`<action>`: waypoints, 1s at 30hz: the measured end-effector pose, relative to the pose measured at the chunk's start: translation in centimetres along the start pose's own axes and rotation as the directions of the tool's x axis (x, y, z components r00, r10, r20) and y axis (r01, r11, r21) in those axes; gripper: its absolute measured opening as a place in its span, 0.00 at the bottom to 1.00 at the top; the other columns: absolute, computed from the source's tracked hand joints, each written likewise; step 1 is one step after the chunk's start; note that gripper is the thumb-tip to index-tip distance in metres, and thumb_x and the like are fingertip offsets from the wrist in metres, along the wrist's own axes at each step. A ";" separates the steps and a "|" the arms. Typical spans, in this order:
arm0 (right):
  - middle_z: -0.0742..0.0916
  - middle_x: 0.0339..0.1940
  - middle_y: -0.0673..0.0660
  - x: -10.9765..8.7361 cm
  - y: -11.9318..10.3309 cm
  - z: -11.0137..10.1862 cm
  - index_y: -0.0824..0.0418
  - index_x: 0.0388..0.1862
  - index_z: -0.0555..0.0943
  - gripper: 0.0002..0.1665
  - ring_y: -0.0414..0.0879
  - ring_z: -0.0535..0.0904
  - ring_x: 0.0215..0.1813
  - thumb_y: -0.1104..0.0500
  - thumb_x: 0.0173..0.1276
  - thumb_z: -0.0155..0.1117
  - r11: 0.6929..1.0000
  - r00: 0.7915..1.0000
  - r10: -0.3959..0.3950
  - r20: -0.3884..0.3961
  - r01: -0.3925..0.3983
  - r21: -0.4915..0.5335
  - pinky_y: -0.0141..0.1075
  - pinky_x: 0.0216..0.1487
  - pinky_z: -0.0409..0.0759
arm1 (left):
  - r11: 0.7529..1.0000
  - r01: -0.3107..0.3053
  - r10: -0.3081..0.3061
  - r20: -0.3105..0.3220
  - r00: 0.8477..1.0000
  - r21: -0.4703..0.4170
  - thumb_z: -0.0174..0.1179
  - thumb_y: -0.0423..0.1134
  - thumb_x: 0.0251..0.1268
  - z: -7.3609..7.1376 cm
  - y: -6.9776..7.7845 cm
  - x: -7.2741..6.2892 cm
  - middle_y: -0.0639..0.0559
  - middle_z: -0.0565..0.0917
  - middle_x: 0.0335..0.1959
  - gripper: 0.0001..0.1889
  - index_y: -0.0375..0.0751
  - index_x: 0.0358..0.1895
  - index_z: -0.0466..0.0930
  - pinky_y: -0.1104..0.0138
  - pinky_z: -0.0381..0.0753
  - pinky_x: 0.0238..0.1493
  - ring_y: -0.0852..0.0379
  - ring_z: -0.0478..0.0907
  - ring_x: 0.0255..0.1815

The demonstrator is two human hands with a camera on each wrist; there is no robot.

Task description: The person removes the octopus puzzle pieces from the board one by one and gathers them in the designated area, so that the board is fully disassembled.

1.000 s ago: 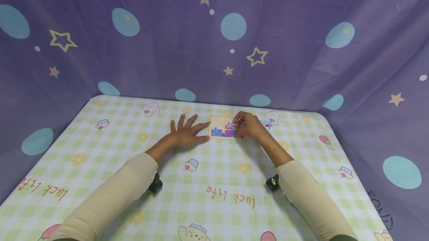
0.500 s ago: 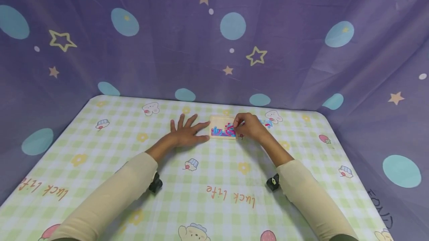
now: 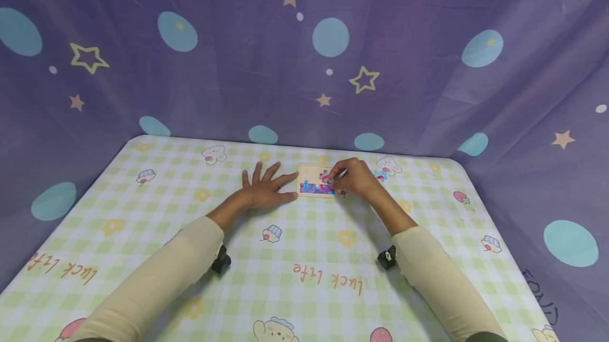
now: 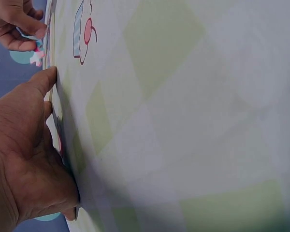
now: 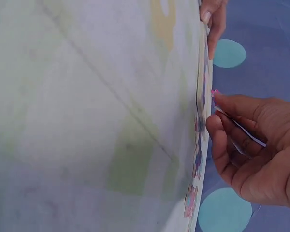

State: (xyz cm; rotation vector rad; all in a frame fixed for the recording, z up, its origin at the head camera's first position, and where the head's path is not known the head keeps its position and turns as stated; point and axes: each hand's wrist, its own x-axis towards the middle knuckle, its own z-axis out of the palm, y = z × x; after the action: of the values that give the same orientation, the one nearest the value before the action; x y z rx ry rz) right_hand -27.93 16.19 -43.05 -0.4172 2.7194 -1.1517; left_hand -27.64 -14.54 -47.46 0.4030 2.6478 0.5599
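A shallow wooden puzzle tray (image 3: 310,169) lies on the table, with blue, pink and purple pieces (image 3: 311,188) fitted along its near side and bare wood at the far side. My left hand (image 3: 264,192) lies with fingers spread, thumb and index fingertips touching the tray's left edge. Over the tray's right part, my right hand (image 3: 354,179) pinches a pink and blue jigsaw piece (image 3: 325,176), which hangs from the fingertips in the left wrist view (image 4: 36,57). The right fingers partly hide the piece and the tray's right end.
Loose jigsaw pieces (image 3: 380,175) lie right of the tray, partly behind the right hand. The table (image 3: 304,247) wears a green checked cloth with printed figures. A purple curtain (image 3: 266,67) with stars and dots stands behind the far edge.
My right hand has shifted the jigsaw piece slightly away and left, uncovering more of the fitted pieces below it. My left hand stays at the tray's edge.
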 end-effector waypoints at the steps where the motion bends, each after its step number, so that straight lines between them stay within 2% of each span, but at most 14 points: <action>1: 0.96 0.41 0.59 -0.1 0.0 -0.1 0.61 0.45 0.94 0.05 0.49 0.93 0.32 0.65 0.72 0.78 1.000 1.000 -0.001 -0.002 0.001 0.013 0.36 0.36 0.87 | 1.000 -0.001 0.001 -0.001 1.000 0.000 0.52 0.78 0.80 0.0 0.0 0.0 0.56 0.32 0.98 0.42 0.83 0.92 0.52 0.24 0.14 0.84 0.34 0.10 0.94; 5: 0.96 0.39 0.62 -0.5 0.2 -0.6 0.65 0.45 0.93 0.04 0.56 0.95 0.34 0.65 0.75 0.77 0.996 1.000 0.015 -0.012 -0.014 0.092 0.42 0.40 0.93 | 1.000 -0.004 0.004 -0.006 1.000 0.001 0.51 0.78 0.80 0.0 0.0 0.1 0.56 0.32 0.98 0.42 0.82 0.92 0.52 0.24 0.15 0.84 0.33 0.10 0.94; 8: 0.95 0.41 0.64 -0.9 0.4 -1.0 0.66 0.48 0.89 0.06 0.57 0.95 0.37 0.66 0.75 0.75 0.990 0.998 0.050 -0.024 -0.047 0.136 0.45 0.44 0.95 | 1.000 -0.005 0.005 -0.006 1.000 -0.002 0.51 0.78 0.80 0.0 0.0 0.0 0.56 0.32 0.98 0.42 0.82 0.92 0.52 0.24 0.14 0.84 0.33 0.10 0.94; 13: 0.94 0.46 0.63 -1.7 1.0 -1.7 0.65 0.58 0.85 0.16 0.56 0.96 0.43 0.64 0.75 0.75 0.979 0.992 0.117 -0.052 -0.107 0.173 0.48 0.51 0.93 | 1.000 -0.009 0.009 -0.008 1.000 -0.008 0.51 0.79 0.79 0.0 0.0 -0.1 0.56 0.32 0.98 0.42 0.83 0.91 0.53 0.23 0.14 0.84 0.34 0.10 0.94; 16: 0.93 0.49 0.65 -2.2 1.6 -2.4 0.65 0.62 0.84 0.19 0.58 0.96 0.46 0.62 0.77 0.74 0.975 0.991 0.129 -0.043 -0.119 0.187 0.50 0.53 0.93 | 1.000 -0.007 0.007 -0.008 1.000 -0.005 0.51 0.80 0.79 0.0 -0.1 -0.1 0.56 0.32 0.98 0.42 0.84 0.91 0.52 0.23 0.14 0.84 0.33 0.11 0.94; 21: 0.93 0.55 0.71 -3.2 2.7 -3.5 0.68 0.64 0.85 0.18 0.59 0.96 0.47 0.63 0.80 0.72 0.971 0.993 0.113 -0.034 -0.103 0.215 0.49 0.53 0.94 | 1.000 -0.011 0.011 -0.010 1.000 -0.005 0.50 0.80 0.79 0.1 -0.2 -0.1 0.57 0.32 0.98 0.42 0.85 0.91 0.52 0.23 0.14 0.84 0.34 0.10 0.94; 25: 0.92 0.56 0.75 -4.1 3.4 -4.6 0.72 0.66 0.84 0.20 0.56 0.95 0.45 0.64 0.81 0.71 0.964 0.994 0.108 -0.035 -0.096 0.249 0.47 0.53 0.95 | 1.000 -0.015 0.015 -0.008 1.000 -0.011 0.50 0.81 0.79 0.1 -0.3 -0.1 0.58 0.31 0.98 0.42 0.86 0.91 0.51 0.23 0.13 0.84 0.34 0.09 0.94; 30: 0.93 0.51 0.70 -4.9 4.5 -6.0 0.73 0.69 0.82 0.24 0.48 0.93 0.43 0.63 0.80 0.71 0.956 0.990 0.132 -0.045 -0.115 0.271 0.42 0.53 0.95 | 1.000 -0.015 0.015 -0.012 1.000 -0.009 0.50 0.81 0.79 0.2 -0.4 -0.1 0.57 0.31 0.98 0.42 0.85 0.91 0.52 0.23 0.13 0.84 0.34 0.10 0.94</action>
State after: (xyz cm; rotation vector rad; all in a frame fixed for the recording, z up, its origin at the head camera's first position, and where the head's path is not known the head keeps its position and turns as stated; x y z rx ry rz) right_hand -25.59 24.74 -41.97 -0.1732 2.5453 -1.4931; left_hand -27.57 -14.83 -47.75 0.4184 2.6544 0.5805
